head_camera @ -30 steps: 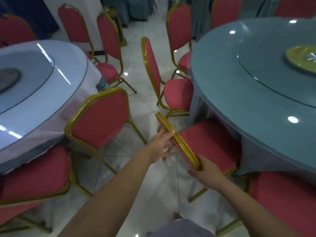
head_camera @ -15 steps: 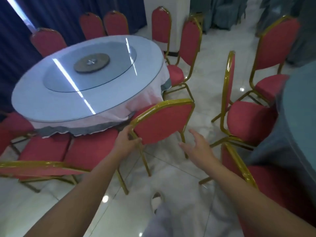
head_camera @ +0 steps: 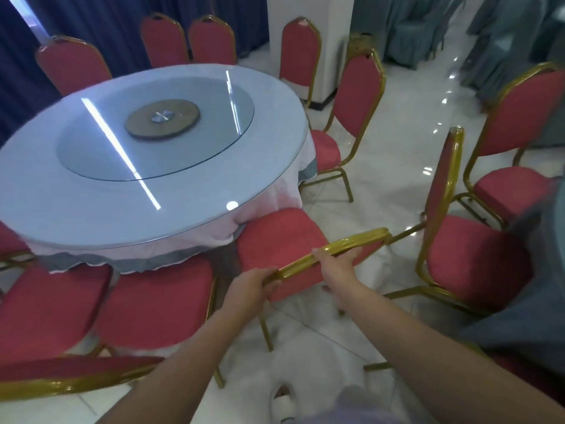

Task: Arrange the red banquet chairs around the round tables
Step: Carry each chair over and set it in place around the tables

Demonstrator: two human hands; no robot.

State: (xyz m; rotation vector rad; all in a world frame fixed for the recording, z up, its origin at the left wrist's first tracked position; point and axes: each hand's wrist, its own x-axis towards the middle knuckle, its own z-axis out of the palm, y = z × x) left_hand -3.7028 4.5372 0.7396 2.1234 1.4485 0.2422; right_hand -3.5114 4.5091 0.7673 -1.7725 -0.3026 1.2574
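Note:
A red banquet chair with a gold frame stands at the near right edge of the round white table, its seat partly under the tablecloth. My left hand grips the left end of the chair's gold top rail. My right hand holds the same rail a little further right, fingers over its top. More red chairs ring the table: one just left of the held chair, one beyond it, and several along the far side.
A grey-blue clothed table fills the right edge, with red chairs facing it. Another chair stands by the white pillar. A glass turntable lies on the white table. White tiled floor runs between the tables.
The view has turned from the blue table to the white one. Both hands left the first chair's back and took hold of this chair's top rail; its seat now sits closer under the table.

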